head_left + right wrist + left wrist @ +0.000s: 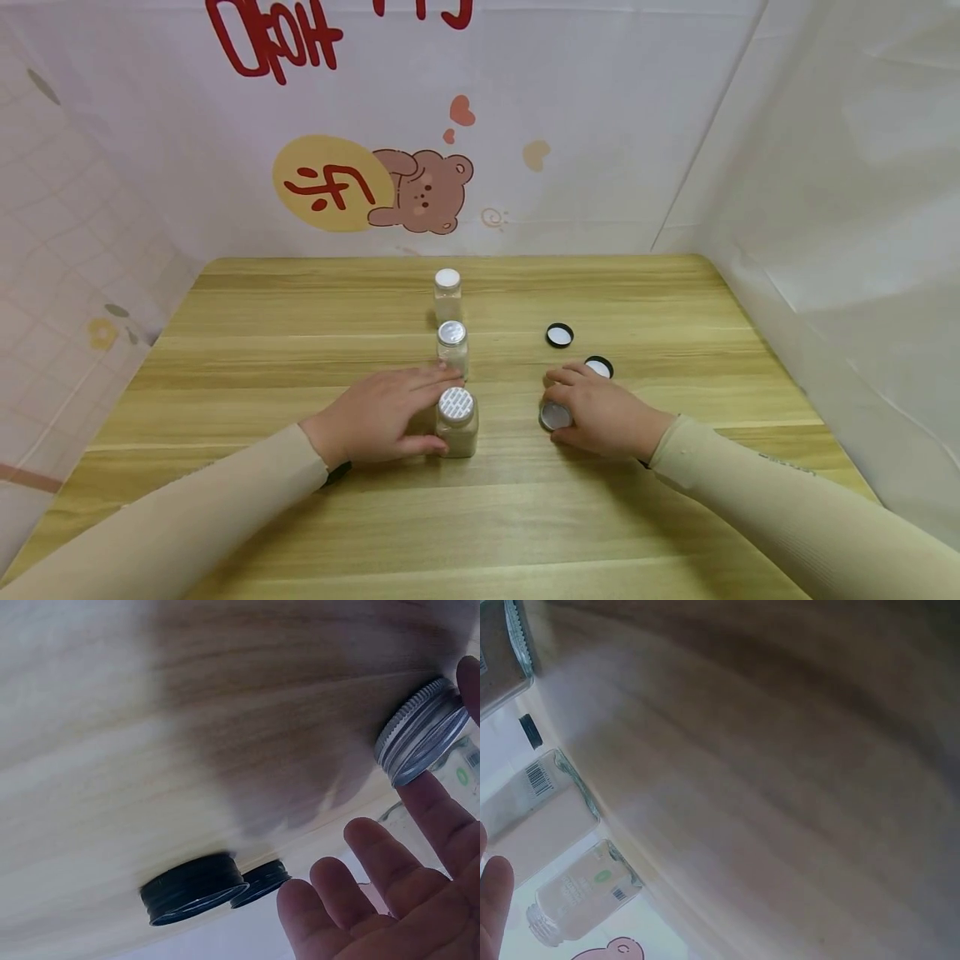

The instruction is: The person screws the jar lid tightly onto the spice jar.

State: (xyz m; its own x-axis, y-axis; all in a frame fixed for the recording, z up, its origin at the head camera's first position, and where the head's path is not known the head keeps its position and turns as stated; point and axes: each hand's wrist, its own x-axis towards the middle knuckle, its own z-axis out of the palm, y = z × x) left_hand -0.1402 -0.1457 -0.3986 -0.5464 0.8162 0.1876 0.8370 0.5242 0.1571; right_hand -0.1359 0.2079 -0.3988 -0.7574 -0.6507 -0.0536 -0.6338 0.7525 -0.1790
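Note:
Three square clear jars stand in a line down the table. Around the left side of the front jar [457,437], whose top shows a pale brick-like pattern, is my left hand [375,412]. Its thumb lies at the jar's near corner and its straight fingers extend behind; the left wrist view shows a gap between those fingers and this jar [499,664]. The middle jar [453,354] has a silvery round top and stands just beyond the fingertips. My right hand [603,412] pinches a silver screw lid [420,731] between thumb and index finger, low over the table.
Two black lids with white linings, a farther one [559,336] and a nearer one [599,367], lie beyond the right hand. The back jar [447,300] has a bare threaded neck in the left wrist view. White printed cloth [585,108] encloses the wooden table [315,300].

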